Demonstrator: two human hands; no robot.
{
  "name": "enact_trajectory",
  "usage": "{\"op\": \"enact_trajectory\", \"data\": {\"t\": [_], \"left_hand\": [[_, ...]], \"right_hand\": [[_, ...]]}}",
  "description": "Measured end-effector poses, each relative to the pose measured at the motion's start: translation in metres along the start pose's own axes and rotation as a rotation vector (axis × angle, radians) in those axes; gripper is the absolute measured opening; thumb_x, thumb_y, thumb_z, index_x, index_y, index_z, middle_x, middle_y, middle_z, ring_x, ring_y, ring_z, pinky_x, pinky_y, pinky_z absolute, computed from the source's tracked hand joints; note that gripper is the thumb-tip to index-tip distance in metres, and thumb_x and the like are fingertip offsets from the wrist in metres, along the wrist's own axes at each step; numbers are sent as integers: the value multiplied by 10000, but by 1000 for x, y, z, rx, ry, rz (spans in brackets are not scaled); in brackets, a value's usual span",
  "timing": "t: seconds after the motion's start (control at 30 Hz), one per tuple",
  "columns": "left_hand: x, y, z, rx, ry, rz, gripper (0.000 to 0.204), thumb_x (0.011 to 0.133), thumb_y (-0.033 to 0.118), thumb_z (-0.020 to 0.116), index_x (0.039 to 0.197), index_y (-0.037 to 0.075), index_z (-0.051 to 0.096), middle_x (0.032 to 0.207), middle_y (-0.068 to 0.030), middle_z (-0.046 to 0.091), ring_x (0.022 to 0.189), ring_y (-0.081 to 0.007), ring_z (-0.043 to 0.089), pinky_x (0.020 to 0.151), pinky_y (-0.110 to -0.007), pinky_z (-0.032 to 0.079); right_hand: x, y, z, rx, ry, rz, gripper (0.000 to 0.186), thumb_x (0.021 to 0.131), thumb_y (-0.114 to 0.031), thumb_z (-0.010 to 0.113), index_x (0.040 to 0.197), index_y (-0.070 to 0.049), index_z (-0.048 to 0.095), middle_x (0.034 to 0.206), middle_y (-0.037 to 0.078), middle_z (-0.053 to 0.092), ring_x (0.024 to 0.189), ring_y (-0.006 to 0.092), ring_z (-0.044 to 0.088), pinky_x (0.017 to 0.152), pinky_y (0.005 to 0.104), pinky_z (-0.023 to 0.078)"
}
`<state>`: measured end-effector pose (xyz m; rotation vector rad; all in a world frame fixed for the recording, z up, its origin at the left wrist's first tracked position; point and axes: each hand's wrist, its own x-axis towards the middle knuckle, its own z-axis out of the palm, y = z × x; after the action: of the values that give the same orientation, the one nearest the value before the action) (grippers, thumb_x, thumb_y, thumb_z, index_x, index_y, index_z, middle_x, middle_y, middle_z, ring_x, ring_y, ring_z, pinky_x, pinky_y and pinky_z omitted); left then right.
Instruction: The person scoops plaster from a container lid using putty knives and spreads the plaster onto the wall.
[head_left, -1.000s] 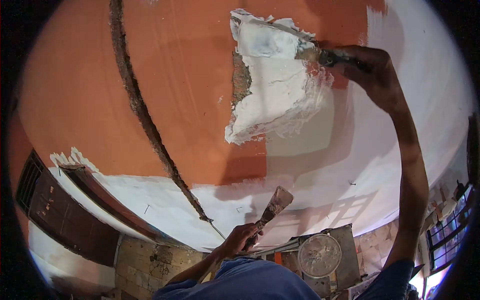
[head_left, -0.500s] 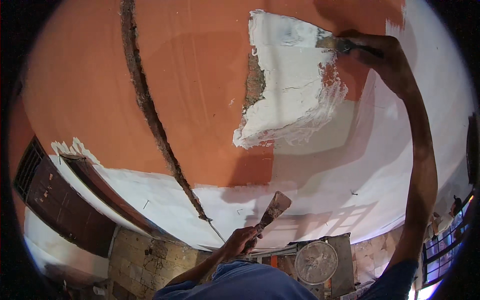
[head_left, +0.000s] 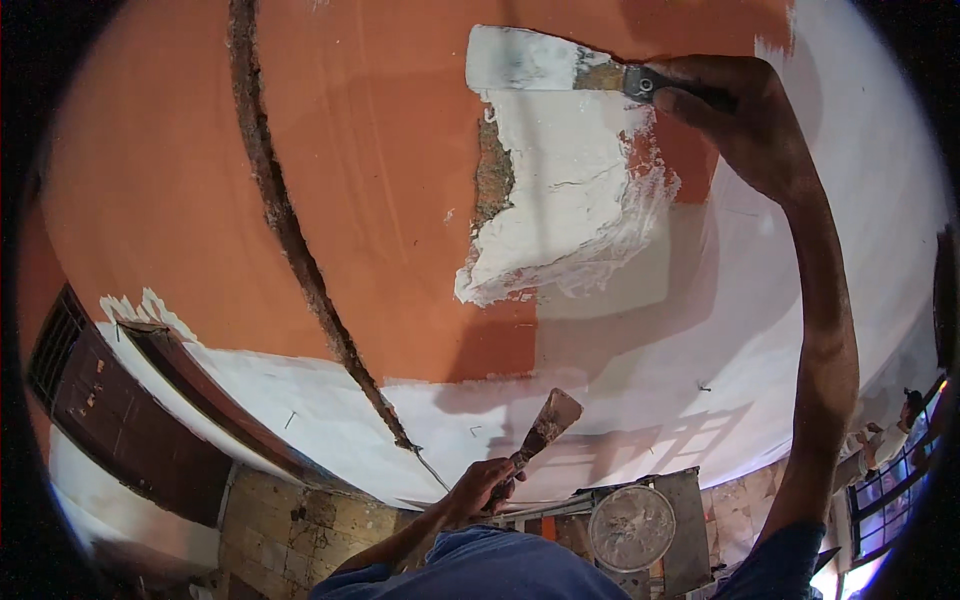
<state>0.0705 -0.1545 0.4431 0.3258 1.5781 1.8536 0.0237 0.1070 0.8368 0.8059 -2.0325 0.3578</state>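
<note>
High on the orange and white wall, my right hand grips the dark handle of a wide putty knife. Its blade, smeared with white, lies across the upper edge of a white filler patch. A strip of bare, rough masonry shows along the patch's left side. Low in front of me, my left hand is closed round a smaller scraper. That scraper's blade is crusted and points up and to the right, in front of the wall's white lower part.
A long rough groove runs down the wall on the left, with a thin cable at its lower end. Below stands a round pail on a support. A brown door is at left; another person is at far right.
The wide putty knife has moved left in my right hand, and more of its blade now shows. My left hand keeps holding the small scraper in nearly the same place.
</note>
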Motion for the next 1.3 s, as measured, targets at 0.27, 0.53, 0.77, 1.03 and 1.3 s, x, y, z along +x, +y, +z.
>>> {"op": "enact_trajectory", "data": {"t": [0.27, 0.53, 0.77, 1.03, 1.3], "left_hand": [[-5, 2, -5, -31, 44, -20, 428, 892, 419, 416, 946, 19, 559, 578, -9, 477, 402, -88, 430, 384, -231, 353], [-4, 5, 1, -13, 44, -16, 446, 884, 424, 434, 951, 4, 566, 560, -18, 488, 381, -98, 442, 375, -237, 362], [0, 3, -2, 10, -18, -10, 424, 905, 408, 399, 961, 18, 556, 584, -10, 477, 408, -86, 432, 388, -232, 362], [3, 9, 2, 52, -39, -30, 412, 914, 405, 385, 955, 30, 550, 605, 2, 472, 426, -73, 422, 397, -227, 361], [5, 3, 4, 21, -24, -15, 452, 893, 424, 412, 953, 0, 555, 560, -21, 487, 390, -98, 448, 391, -229, 374]], "right_hand": [[-20, 4, -31, -106, 0, 198, 259, 814, -100, 590, 1044, 20, 588, 752, 13, 573, 664, 65, 465, 636, 206, 411], [-3, -7, -8, -103, 34, -44, 170, 812, -147, 555, 914, -45, 645, 848, 96, 649, 724, 186, 624, 696, 281, 492], [-20, -29, -20, -243, -70, 6, 261, 800, -21, 578, 1057, 26, 580, 950, 115, 633, 853, 137, 600, 777, 257, 492], [-61, -27, -46, -81, 44, 313, 297, 811, 12, 546, 1108, -2, 557, 986, 116, 625, 914, 139, 590, 792, 240, 474], [-21, -44, 10, -225, 199, -183, 235, 745, -32, 629, 980, -34, 631, 621, 86, 614, 486, 80, 523, 452, 247, 429]]}}
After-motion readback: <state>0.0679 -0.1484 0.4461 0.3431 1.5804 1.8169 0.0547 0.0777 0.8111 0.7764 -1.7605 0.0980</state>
